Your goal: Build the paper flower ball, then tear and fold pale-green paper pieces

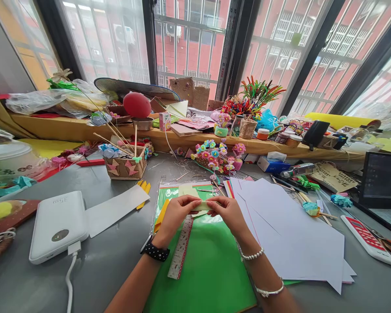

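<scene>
My left hand [176, 214] and my right hand [228, 213] meet over a green paper sheet [211, 265] and together pinch a small pale yellow-green strip of paper [203, 205] between their fingertips. Both hands are closed on it. A black dotted band is on my left wrist; bead and metal bracelets are on my right arm. A patterned ruler [181, 248] lies on the green sheet just under my left hand. Small scissors [208, 190] lie beyond my fingers.
White paper sheets [289, 234] spread to the right. A white power bank [58, 226] with its cable lies to the left, with a cardboard basket [126, 167] behind it. A paper flower bouquet [216, 157], craft clutter on the sill, a red calculator [367, 238] and a laptop [382, 180] are also nearby.
</scene>
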Demonstrator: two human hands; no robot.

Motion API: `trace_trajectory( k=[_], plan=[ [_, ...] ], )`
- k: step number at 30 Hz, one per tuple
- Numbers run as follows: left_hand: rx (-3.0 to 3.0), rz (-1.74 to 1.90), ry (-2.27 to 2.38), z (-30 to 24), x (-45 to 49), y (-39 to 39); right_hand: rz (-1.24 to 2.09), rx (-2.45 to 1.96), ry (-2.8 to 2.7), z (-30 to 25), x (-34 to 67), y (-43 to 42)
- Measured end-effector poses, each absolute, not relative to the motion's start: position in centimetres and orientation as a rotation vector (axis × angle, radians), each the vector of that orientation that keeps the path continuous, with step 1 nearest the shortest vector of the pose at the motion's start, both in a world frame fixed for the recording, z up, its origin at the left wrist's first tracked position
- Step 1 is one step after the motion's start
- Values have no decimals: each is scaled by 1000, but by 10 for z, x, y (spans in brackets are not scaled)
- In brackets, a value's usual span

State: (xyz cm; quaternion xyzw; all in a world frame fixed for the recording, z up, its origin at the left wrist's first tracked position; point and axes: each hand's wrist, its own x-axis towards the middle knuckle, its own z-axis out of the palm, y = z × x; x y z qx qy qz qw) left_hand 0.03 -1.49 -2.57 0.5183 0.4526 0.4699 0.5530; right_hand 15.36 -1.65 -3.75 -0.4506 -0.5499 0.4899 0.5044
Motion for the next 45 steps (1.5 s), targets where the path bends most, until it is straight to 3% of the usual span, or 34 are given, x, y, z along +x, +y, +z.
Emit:
trace_trajectory(
  k=[32,45],
  plan=[
    [1349,1140,1076,-26,3,-16,1115,-1125,-1290,-39,157,-15],
    [969,1310,944,-29,2,-15,1356,-1117,-1336,-38,145,-23]
  ],
)
